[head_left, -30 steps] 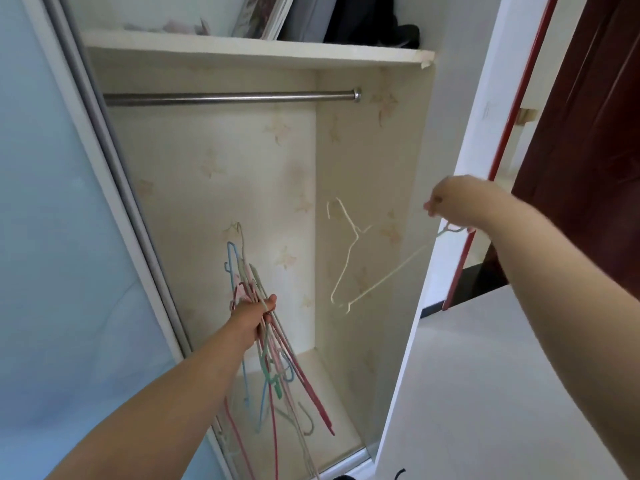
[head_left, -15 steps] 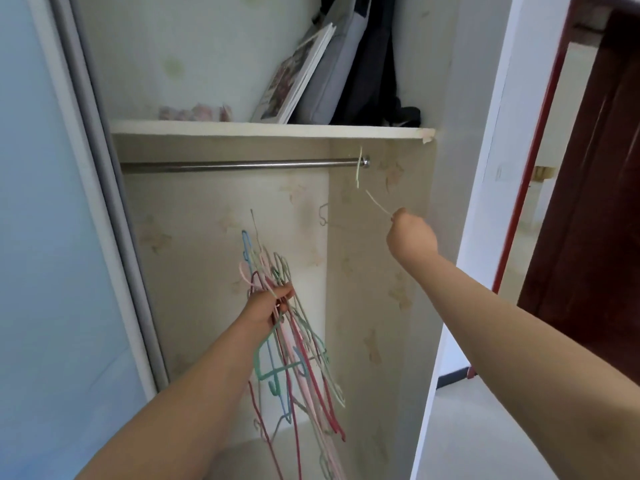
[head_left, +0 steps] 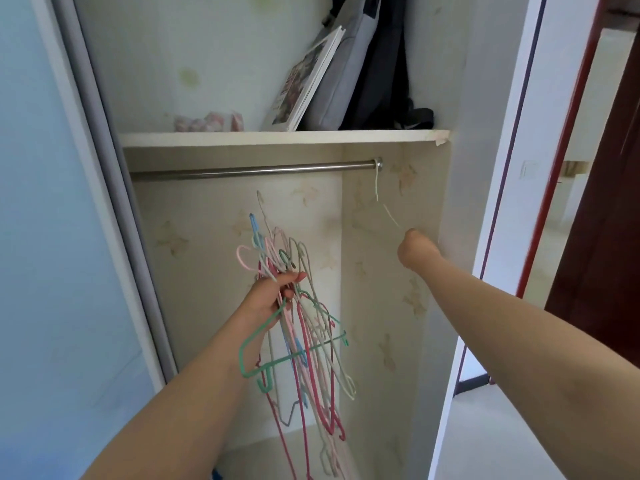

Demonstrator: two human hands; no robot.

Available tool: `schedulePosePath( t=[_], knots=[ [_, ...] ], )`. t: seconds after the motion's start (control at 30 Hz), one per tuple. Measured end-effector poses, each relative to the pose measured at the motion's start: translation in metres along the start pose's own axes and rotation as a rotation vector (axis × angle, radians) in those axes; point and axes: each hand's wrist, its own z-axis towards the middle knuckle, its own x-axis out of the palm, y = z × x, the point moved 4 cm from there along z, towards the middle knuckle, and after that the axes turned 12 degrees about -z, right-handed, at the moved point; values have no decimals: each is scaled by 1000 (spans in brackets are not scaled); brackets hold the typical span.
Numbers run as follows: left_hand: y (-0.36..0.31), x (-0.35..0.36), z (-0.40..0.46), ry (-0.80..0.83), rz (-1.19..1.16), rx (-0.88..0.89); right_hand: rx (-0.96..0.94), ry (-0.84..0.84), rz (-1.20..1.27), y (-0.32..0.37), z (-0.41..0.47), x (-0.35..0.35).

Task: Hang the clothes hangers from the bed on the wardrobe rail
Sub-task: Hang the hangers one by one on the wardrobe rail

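Left hand [head_left: 273, 296], arm raised into wardrobe, fingers curled round necks of a hanger bundle [head_left: 304, 341]; hooks point up, bodies hang down, long axis near vertical. Rail [head_left: 252, 170] runs horizontal under shelf [head_left: 277, 137]. White hanger [head_left: 382, 199] hooked at rail's right end, wire slanting down-right into right hand [head_left: 417, 251], which is fisted, fingers pinching the wire, arm stretched forward. Book [head_left: 304, 77] and bags [head_left: 374, 64] on shelf. Dark door [head_left: 609, 202] at right.

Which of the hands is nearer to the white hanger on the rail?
Right. The right hand grips the white hanger; the left hand is lower left, gripping the hanger bundle.
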Motion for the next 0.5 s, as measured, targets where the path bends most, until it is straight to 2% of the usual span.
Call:
schedulePosePath(
  t=[0.1, 0.17, 0.23, 0.3, 0.37, 0.43, 0.5],
  knots=[
    [6, -3, -4, 33, -53, -18, 42, 68, 366, -19, 4, 30],
    [11, -5, -8, 48, -77, -19, 77, 61, 387, -28, -10, 41],
    [15, -8, -11, 52, -86, -10, 100, -17, 308, -29, -35, 51],
    [19, -7, -13, 42, -72, 15, 24, -55, 259, -13, -70, 52],
    [24, -5, -14, 17, -52, 48, -144, 112, 193, 13, -108, 59],
    [28, -4, -14, -10, -61, 82, -304, 415, -44, 31, -144, 78],
    [29, -5, -15, -31, -91, 86, -378, 591, -233, 32, -169, 101]
  ],
)
